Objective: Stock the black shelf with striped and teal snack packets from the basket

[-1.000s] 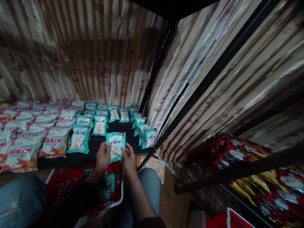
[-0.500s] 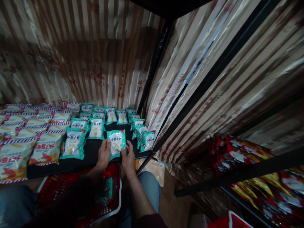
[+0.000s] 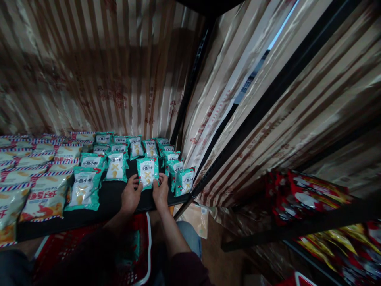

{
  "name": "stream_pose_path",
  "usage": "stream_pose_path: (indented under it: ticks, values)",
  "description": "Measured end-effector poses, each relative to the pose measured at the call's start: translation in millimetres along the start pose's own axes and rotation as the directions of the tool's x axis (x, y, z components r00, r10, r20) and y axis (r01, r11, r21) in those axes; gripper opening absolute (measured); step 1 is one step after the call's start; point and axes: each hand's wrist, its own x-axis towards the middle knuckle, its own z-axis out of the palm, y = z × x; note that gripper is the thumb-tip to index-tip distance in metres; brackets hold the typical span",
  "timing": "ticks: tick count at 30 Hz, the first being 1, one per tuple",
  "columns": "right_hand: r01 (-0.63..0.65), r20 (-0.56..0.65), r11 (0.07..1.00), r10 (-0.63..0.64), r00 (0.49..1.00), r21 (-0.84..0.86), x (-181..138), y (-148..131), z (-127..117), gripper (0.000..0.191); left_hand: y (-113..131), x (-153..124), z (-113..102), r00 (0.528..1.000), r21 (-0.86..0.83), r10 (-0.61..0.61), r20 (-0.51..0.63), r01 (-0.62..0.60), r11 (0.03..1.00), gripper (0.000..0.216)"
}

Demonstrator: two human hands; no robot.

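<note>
A teal-and-white snack bag [image 3: 148, 171] stands fairly upright over the front part of the black shelf [image 3: 116, 190], its printed face toward me. My left hand [image 3: 131, 194] is at its lower left edge, thumb and fingers curled against it. At the lower right edge my right hand [image 3: 160, 194] grips it, thumb on the front and fingers around the side. Matching teal bags stand in rows behind it, to the left [image 3: 85, 188] and to the right [image 3: 185, 182].
Striped-edge snack bags [image 3: 47, 194] fill the shelf's left side. Below the shelf is a red basket [image 3: 149, 238] with teal bags inside. A dark metal post [image 3: 205, 176] rises at the right. Red and yellow packets [image 3: 312, 190] lie on another rack at far right.
Both hands have moved the snack bag farther back over the shelf, nearer the bags behind it. My view has shifted slightly to the right.
</note>
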Motion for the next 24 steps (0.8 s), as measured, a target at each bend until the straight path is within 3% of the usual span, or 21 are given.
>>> stream_pose_path:
  ticks: [8, 15, 24]
  values:
    - [0.071, -0.003, 0.98, -0.072, 0.997, -0.185, 23.5, 1.2, 10.3, 0.018, 2.2, 31.6, 23.2, 0.999, -0.074, -0.013, -0.034, 0.011, 0.997, 0.036]
    - [0.227, 0.086, 0.939, -0.212, 0.974, -0.26, 27.7, 10.6, 15.7, 0.031, 4.2, 43.1, 35.3, 0.996, -0.082, -0.018, -0.09, 0.011, 0.997, 0.032]
    - [0.306, 0.231, 0.823, -0.218, 0.948, -0.479, 23.3, 14.8, 21.2, 0.049, 3.1, 59.2, 44.6, 0.993, -0.08, -0.024, -0.113, 0.015, 0.997, 0.031]
